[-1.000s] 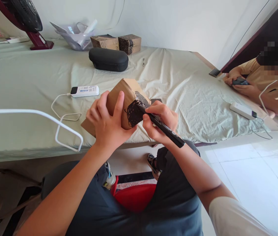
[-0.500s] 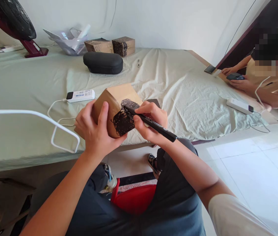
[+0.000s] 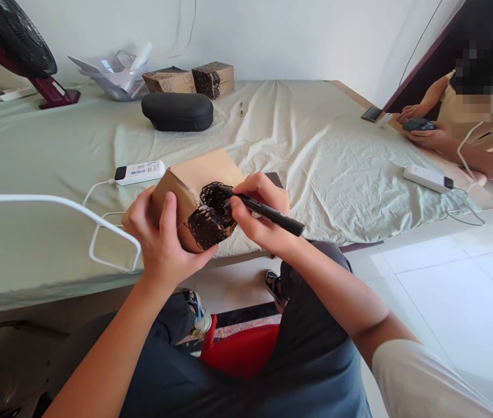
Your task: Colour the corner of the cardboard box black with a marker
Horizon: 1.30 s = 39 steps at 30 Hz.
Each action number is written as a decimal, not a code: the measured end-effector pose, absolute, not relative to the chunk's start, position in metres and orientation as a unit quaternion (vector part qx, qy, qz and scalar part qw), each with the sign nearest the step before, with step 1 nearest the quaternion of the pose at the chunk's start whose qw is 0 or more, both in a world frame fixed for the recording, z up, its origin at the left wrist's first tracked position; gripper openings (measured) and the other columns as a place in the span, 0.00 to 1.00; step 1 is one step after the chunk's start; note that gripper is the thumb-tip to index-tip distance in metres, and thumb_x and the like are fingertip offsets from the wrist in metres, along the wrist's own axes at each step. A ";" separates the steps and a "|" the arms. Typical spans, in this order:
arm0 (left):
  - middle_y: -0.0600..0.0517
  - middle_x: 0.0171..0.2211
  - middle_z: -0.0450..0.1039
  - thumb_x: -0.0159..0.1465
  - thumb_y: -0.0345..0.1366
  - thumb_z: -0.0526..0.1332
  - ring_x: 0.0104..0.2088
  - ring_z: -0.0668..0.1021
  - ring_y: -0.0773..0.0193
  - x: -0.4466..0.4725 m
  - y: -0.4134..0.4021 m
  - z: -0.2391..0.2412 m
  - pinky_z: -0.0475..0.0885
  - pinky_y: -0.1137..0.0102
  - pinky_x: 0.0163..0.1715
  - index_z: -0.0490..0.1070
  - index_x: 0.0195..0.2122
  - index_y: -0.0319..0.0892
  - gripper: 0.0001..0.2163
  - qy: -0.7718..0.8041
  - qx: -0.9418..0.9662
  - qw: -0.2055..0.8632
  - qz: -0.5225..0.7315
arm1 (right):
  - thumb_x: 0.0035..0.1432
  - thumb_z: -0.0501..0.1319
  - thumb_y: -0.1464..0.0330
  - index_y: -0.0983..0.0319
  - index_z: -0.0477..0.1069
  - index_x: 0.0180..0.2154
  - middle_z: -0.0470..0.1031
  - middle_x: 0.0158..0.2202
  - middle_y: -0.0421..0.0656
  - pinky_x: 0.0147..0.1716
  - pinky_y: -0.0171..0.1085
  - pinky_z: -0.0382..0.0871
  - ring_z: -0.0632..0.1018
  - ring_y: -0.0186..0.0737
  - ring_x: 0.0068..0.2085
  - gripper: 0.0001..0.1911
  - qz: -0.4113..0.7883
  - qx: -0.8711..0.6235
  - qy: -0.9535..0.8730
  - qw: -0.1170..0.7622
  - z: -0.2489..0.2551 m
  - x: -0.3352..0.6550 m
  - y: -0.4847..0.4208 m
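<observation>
A brown cardboard box (image 3: 205,165) is tilted at the table's near edge, with my left hand (image 3: 159,232) wrapped round its left side, thumb and fingers spread over two faces. Dense black scribble (image 3: 211,223) covers part of the face turned towards me. Between the thumb and fingers of my right hand (image 3: 263,209) is a black marker pen (image 3: 279,219), its tip against the upper part of the scribble. Behind my right hand a dark object (image 3: 273,179) shows only in part.
On the cloth-covered table (image 3: 298,128) lie a black case (image 3: 177,111), a white power bank (image 3: 139,172) and a small pen (image 3: 241,109). Two scribbled boxes (image 3: 213,79), a plastic basket (image 3: 119,78) and a fan (image 3: 57,93) stand at the back. Another person (image 3: 459,130) sits at the right.
The upper patch of scribble on the box has grown darker and denser under the marker pen. The view has shifted slightly, and both hands with the box appear a little further left.
</observation>
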<state>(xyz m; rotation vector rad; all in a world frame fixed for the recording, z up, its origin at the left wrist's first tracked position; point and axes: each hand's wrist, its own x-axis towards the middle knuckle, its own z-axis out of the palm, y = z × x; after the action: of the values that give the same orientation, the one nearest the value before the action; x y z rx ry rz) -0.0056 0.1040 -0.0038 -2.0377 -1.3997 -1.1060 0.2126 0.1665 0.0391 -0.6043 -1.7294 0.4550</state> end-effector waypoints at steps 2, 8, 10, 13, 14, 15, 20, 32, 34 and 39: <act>0.31 0.75 0.50 0.55 0.52 0.79 0.72 0.63 0.20 -0.008 0.103 -0.005 0.64 0.26 0.67 0.40 0.83 0.54 0.63 -0.509 -0.735 0.210 -0.396 | 0.68 0.65 0.66 0.55 0.68 0.38 0.74 0.28 0.36 0.27 0.38 0.73 0.70 0.34 0.24 0.07 0.203 -0.261 -0.738 0.588 0.040 0.214 0.168; 0.34 0.76 0.47 0.56 0.51 0.80 0.73 0.61 0.23 -0.012 0.096 -0.004 0.62 0.27 0.71 0.33 0.83 0.59 0.65 -0.532 -0.731 0.193 -0.381 | 0.67 0.63 0.68 0.56 0.66 0.35 0.69 0.27 0.33 0.26 0.35 0.66 0.68 0.33 0.26 0.07 0.217 -0.272 -0.721 0.599 0.037 0.214 0.174; 0.34 0.76 0.47 0.56 0.50 0.80 0.73 0.61 0.23 -0.014 0.095 -0.005 0.61 0.27 0.72 0.33 0.83 0.59 0.65 -0.526 -0.733 0.188 -0.387 | 0.67 0.63 0.68 0.56 0.65 0.35 0.68 0.27 0.33 0.26 0.34 0.66 0.67 0.32 0.26 0.08 0.227 -0.278 -0.718 0.597 0.034 0.214 0.176; 0.35 0.76 0.46 0.56 0.49 0.80 0.74 0.60 0.23 -0.016 0.094 -0.005 0.61 0.27 0.72 0.32 0.83 0.59 0.65 -0.522 -0.736 0.185 -0.388 | 0.67 0.63 0.69 0.56 0.64 0.35 0.67 0.26 0.32 0.25 0.34 0.65 0.67 0.32 0.25 0.08 0.257 -0.282 -0.711 0.590 0.031 0.215 0.178; 0.36 0.76 0.45 0.56 0.48 0.80 0.74 0.60 0.23 -0.017 0.093 -0.005 0.61 0.28 0.72 0.32 0.83 0.58 0.65 -0.521 -0.738 0.184 -0.388 | 0.67 0.63 0.69 0.56 0.64 0.35 0.68 0.26 0.32 0.25 0.34 0.65 0.68 0.32 0.25 0.09 0.266 -0.282 -0.710 0.588 0.031 0.215 0.179; 0.36 0.76 0.45 0.56 0.48 0.80 0.74 0.60 0.23 -0.018 0.093 -0.005 0.61 0.28 0.72 0.31 0.83 0.58 0.66 -0.520 -0.738 0.183 -0.389 | 0.67 0.63 0.69 0.56 0.64 0.35 0.68 0.26 0.32 0.25 0.34 0.65 0.69 0.32 0.25 0.09 0.273 -0.280 -0.710 0.586 0.030 0.216 0.180; 0.36 0.77 0.45 0.56 0.47 0.79 0.75 0.58 0.23 -0.024 0.092 -0.008 0.60 0.26 0.72 0.32 0.83 0.58 0.65 -0.517 -0.737 0.169 -0.401 | 0.68 0.63 0.70 0.55 0.64 0.34 0.69 0.26 0.33 0.25 0.35 0.67 0.71 0.34 0.26 0.10 0.292 -0.258 -0.703 0.594 0.028 0.217 0.184; 0.36 0.78 0.46 0.54 0.48 0.80 0.76 0.58 0.23 -0.038 0.092 -0.017 0.57 0.29 0.75 0.35 0.83 0.54 0.65 -0.498 -0.735 0.154 -0.433 | 0.63 0.63 0.71 0.55 0.63 0.31 0.67 0.22 0.31 0.23 0.34 0.69 0.76 0.34 0.23 0.11 0.375 -0.272 -0.663 0.587 0.035 0.213 0.178; 0.36 0.78 0.46 0.50 0.49 0.83 0.77 0.56 0.22 -0.043 0.096 -0.023 0.56 0.28 0.76 0.37 0.83 0.53 0.69 -0.469 -0.741 0.155 -0.455 | 0.61 0.64 0.70 0.55 0.63 0.29 0.67 0.22 0.32 0.23 0.34 0.70 0.76 0.34 0.24 0.11 0.403 -0.282 -0.652 0.577 0.040 0.214 0.176; 0.37 0.78 0.47 0.45 0.50 0.86 0.77 0.55 0.22 -0.051 0.101 -0.034 0.49 0.28 0.78 0.43 0.82 0.53 0.69 -0.468 -0.728 0.126 -0.485 | 0.60 0.66 0.66 0.55 0.66 0.28 0.68 0.23 0.32 0.25 0.35 0.74 0.72 0.31 0.22 0.12 0.457 -0.262 -0.639 0.560 0.042 0.215 0.174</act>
<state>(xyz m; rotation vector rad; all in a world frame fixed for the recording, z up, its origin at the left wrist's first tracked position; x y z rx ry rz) -0.0507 0.1007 -0.0340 -2.1186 -1.3628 -1.4125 0.2149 0.1741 0.0416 -0.6179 -1.5065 1.0766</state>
